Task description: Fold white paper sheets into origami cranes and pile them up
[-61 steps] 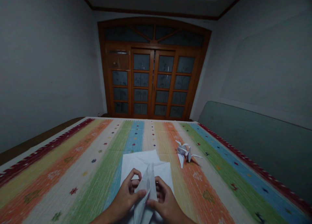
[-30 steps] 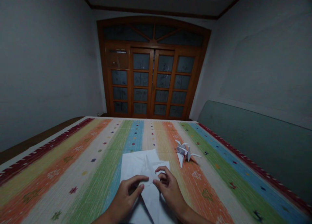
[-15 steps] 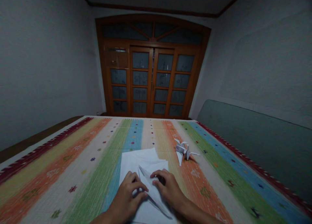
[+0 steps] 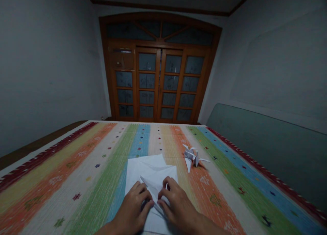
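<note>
A partly folded white paper piece (image 4: 152,186) lies on loose white sheets (image 4: 150,170) spread over a striped mat (image 4: 76,173). My left hand (image 4: 133,209) presses on the folded paper from the left, its fingers bent and the thumb meeting the paper's edge. From the right, my right hand (image 4: 176,204) presses down on the same piece with curled fingers. The fingertips of both hands nearly meet at the fold. A finished white paper crane (image 4: 193,156) rests on the mat farther off to the right, untouched.
The striped mat covers a wide flat surface with a dark red border on both sides. A green padded panel (image 4: 255,143) runs along the right wall. Wooden glazed doors (image 4: 158,81) close the far end of the dim room.
The folded paper was held upright in both hands two seconds ago; it now lies flat on the sheets, with both hands pressing it down.
</note>
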Demonstrator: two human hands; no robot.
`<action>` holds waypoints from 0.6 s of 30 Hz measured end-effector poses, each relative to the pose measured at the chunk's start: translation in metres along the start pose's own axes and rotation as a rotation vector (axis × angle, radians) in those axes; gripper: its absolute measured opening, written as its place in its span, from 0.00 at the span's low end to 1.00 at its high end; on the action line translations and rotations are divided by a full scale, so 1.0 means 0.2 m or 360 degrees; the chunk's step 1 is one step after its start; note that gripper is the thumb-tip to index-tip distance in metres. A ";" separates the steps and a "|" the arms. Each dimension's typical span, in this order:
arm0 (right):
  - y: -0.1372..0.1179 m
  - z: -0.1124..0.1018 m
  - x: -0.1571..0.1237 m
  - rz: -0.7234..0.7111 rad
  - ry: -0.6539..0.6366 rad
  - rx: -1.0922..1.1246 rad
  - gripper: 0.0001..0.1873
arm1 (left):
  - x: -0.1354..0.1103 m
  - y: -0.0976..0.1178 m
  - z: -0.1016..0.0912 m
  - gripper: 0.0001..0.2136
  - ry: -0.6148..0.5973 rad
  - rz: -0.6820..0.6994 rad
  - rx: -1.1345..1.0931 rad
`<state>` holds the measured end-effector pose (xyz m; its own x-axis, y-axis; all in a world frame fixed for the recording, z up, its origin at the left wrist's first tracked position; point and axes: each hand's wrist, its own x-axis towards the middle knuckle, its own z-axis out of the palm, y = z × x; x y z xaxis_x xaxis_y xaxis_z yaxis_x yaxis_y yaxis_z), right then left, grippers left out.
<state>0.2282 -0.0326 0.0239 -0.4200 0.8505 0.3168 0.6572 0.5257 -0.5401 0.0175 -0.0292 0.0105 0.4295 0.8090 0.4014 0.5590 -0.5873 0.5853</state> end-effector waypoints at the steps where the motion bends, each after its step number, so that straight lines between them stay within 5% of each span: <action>1: 0.00 0.01 -0.01 0.0036 -0.0057 0.0033 0.10 | 0.00 0.00 0.00 0.07 0.0017 0.0005 0.0012; 5: 0.03 0.03 -0.03 0.0204 -0.0126 0.0135 0.04 | -0.01 -0.01 0.00 0.07 0.0056 0.0013 0.0020; 18: 0.04 0.02 -0.09 0.0279 -0.0095 0.0063 0.08 | 0.01 -0.02 -0.01 0.06 -0.0053 -0.0024 -0.0195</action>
<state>0.2382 -0.0441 0.0102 -0.3386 0.9257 0.1688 0.6988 0.3675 -0.6137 0.0144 -0.0253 0.0089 0.4461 0.8150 0.3699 0.4755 -0.5659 0.6735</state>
